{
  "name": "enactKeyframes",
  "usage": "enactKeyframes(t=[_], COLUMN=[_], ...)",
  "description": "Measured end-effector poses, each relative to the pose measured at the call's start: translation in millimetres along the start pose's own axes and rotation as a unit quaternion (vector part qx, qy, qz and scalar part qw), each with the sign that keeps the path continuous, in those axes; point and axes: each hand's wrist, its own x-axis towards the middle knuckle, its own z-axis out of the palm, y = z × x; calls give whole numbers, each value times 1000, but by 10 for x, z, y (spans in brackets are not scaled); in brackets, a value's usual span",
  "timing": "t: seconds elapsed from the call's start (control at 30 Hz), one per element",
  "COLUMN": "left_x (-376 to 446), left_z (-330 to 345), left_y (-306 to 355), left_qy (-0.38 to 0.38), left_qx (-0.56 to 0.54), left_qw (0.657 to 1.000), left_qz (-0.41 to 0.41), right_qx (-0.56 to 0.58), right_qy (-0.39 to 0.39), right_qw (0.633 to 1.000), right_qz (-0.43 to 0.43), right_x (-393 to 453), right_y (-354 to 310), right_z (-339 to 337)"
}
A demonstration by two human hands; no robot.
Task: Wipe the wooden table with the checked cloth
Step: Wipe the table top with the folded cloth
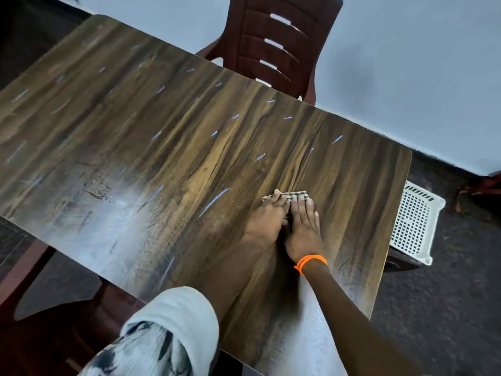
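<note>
checked cloth (294, 195) pressed flat on wooden table (162, 147) by both hands.

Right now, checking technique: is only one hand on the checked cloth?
No, the left hand and right hand both press the checked cloth.

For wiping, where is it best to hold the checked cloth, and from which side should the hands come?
Probably from above and from the near side. The checked cloth lies folded flat on the wooden table, so no edge stands up to pinch. Left hand and right hand lie side by side, with flat fingers pressing its near part; only its far edge shows.
</note>
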Motion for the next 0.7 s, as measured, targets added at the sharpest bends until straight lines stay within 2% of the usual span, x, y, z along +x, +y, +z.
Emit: enactKeyframes(t=[0.2, 0.33, 0.4, 0.43, 0.5, 0.7], left_x=[-356, -679, -703, -667, -470, 350], left_z=[-75, -12, 95, 152, 233, 181], left_y=[-243, 7, 187, 272, 436, 599], left_qy=[-23, 18, -21, -54, -62, -46], left_qx=[-25, 6, -2, 3, 14, -10], left_qw=[999, 999, 997, 993, 990, 995], left_qz=[-21, 33, 74, 101, 127, 84], right_qx=[-1, 14, 2, -2, -2, 18], right_qy=[14, 23, 29, 34, 42, 34], right_qw=[999, 999, 999, 999, 999, 998], right_qz=[-42, -46, -23, -10, 13, 51], right_x=[-184, -607, -791, -851, -849, -160], right_y=[-230, -15, 162, 259, 464, 708], right_z=[229, 260, 214, 174, 59, -256])
